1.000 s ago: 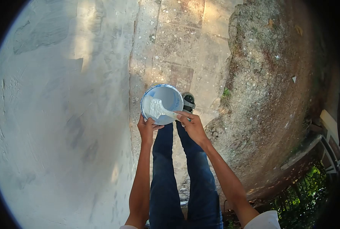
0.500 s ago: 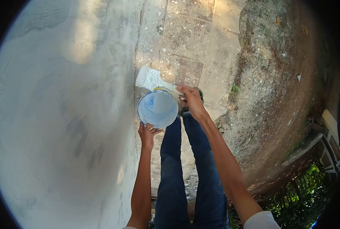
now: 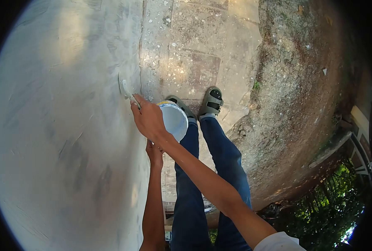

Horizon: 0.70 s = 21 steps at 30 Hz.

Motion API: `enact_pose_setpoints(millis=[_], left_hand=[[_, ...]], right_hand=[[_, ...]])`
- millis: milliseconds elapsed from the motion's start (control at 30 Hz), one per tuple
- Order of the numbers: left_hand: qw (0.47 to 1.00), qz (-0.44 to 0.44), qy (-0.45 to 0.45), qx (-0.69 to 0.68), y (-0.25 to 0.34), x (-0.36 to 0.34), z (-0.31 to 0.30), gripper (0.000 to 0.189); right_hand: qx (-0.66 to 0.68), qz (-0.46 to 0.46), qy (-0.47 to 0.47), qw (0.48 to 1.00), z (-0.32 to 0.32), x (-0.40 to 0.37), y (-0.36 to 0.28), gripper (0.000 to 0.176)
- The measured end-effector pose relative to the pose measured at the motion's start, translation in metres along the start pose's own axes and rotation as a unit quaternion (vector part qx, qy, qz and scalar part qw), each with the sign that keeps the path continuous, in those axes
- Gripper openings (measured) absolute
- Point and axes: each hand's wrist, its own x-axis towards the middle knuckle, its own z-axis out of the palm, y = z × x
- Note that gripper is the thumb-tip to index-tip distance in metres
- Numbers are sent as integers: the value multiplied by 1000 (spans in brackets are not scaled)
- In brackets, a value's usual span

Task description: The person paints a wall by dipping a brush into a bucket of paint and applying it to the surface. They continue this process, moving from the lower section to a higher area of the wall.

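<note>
My right hand [image 3: 149, 118] is closed round the handle of a paintbrush [image 3: 124, 88]. The brush head, seen edge-on and coated white, is against the pale wall [image 3: 69, 138] on the left. Under my right forearm, my left hand [image 3: 154, 149] supports a paint bucket [image 3: 175, 122] from its near side. My right hand hides part of the bucket and most of the left hand's fingers. White residue coats the inside of the bucket.
Below runs a paint-spotted paved strip [image 3: 194, 46], where my sandalled feet [image 3: 211, 101] stand. Rough cracked ground [image 3: 290, 83] borders it on the right. Green foliage [image 3: 328, 205] shows at the lower right.
My right hand has carried the paintbrush left, from above the bucket across to the wall. The bucket and left hand have shifted slightly. My sandals have come into fuller view.
</note>
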Motion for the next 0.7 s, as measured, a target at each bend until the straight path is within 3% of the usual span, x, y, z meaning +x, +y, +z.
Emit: enact_pose_setpoints(millis=[67,167,367,433,467,500,533,567,600,633,667,700], left_hand=[[1000,5,0,30,4,0,-1,51],[999,-15,-30,-31,8,-3,2,51],[999,-18,-45,-24,2,4,-2,50],[999,-11,-22,20,-14,16,-13,50],[966,118,-78,215,-51,38,-47,49],[966,117,-80,215,-60,37,-53,49],[992,60,-114,18,-65,36,-55,47],[973,1,-142,-179,-67,36,-55,46],[973,1,-144,-179,-63,36,-53,46],[986,114,-123,21,-55,33,-47,47],[946,220,-94,221,-47,28,-41,48],[855,313,-59,409,-35,20,-32,49]], right_hand=[[12,-5,6,1000,-18,-9,2,34],[54,46,34,997,-27,1,14,33],[-2,5,107,994,29,57,41,30],[-69,-33,66,995,43,47,20,29],[-64,-27,58,996,41,33,6,27],[-61,-20,50,997,40,16,-9,25],[-63,-20,51,997,33,0,-18,25],[-45,-22,45,998,20,-17,-24,26],[-26,-25,39,999,9,-25,-27,27],[-25,-27,39,999,-1,-27,-26,27],[-15,-8,59,998,-10,-28,-25,26],[-6,12,78,997,-15,-28,-24,25]])
